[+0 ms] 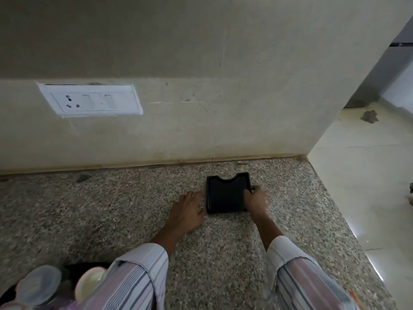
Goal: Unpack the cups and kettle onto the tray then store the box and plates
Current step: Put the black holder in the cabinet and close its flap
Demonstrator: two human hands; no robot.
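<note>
A small black square tray (225,196) lies flat on the speckled granite counter (111,209), near the wall. My right hand (256,199) grips the tray's right edge, fingers curled over the rim. My left hand (187,211) rests just left of the tray with fingers loosely bent toward its left edge; whether it touches the tray is unclear. At the bottom left, pale cups or plates (42,285) show blurred in a dark container, partly hidden by my left sleeve. No kettle is visible.
A white socket and switch plate (91,100) sits on the beige wall behind the counter. The counter ends at the right (335,209), where a pale tiled floor (368,175) lies below.
</note>
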